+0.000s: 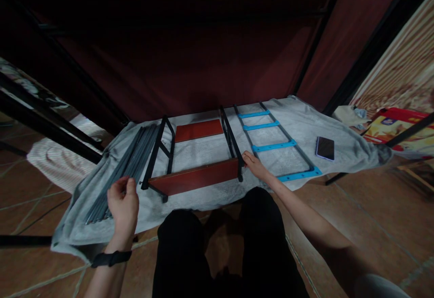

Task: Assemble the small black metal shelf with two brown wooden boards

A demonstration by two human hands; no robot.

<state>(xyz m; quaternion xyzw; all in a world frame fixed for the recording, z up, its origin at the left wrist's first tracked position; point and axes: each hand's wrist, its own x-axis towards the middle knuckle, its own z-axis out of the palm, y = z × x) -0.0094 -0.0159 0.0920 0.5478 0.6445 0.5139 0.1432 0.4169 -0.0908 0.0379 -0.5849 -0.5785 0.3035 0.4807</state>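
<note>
A black metal frame joined by two reddish-brown boards (195,178) lies on a grey cloth (200,155) in front of my knees. At the frame's right front corner, the fingertips of my right hand (255,166) are pinched close against the black bar (231,139); anything between them is hidden. My left hand (124,201) is raised left of the frame with its fingers curled in, and what it may hold does not show. A small screw-like end (140,182) sticks out by the left front corner. Near my left hand lies a bundle of grey metal tubes (125,167).
To the right lies a ladder-like frame of grey tubes with blue crosspieces (274,146). A phone (325,148) rests farther right on the cloth. Behind stands a dark red panel (203,72) with black posts. A red and yellow package (400,128) is at the far right.
</note>
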